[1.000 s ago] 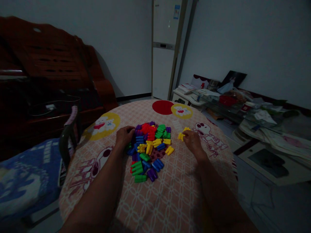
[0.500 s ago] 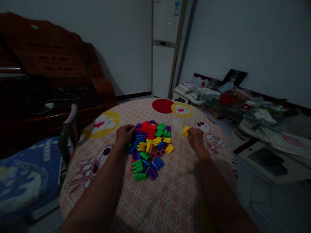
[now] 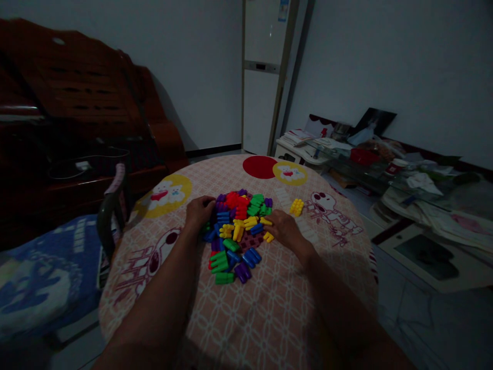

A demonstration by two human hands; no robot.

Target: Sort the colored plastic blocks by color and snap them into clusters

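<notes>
A pile of plastic toy building blocks lies on the round table. Beside its left edge rests my left hand (image 3: pixel 198 211), open, with fingers loosely curved against the purple and blue blocks; its fingertips are partly hidden. At the pile's right side my right hand (image 3: pixel 284 227) pinches a yellow block (image 3: pixel 265 221). Just below it lies another yellow block (image 3: pixel 268 237). Red blocks (image 3: pixel 242 207) and green blocks (image 3: pixel 256 204) form the back of the pile. Blue blocks (image 3: pixel 251 257) and a purple block (image 3: pixel 243 272) lie nearer me. Apart to the right sits a yellow group of joined blocks (image 3: pixel 297 207).
The patterned tablecloth (image 3: pixel 246 318) covers the table. On the left stand a chair with a blue cushion (image 3: pixel 46 277) and a wooden sofa (image 3: pixel 84 97). A cluttered glass-topped stand (image 3: pixel 346 164) is at the right, a tall white cabinet-like appliance (image 3: pixel 262 103) behind.
My right hand has let go of the yellow group at the right and moved left to a yellow block at the pile's edge. My left hand has stayed beside the pile.
</notes>
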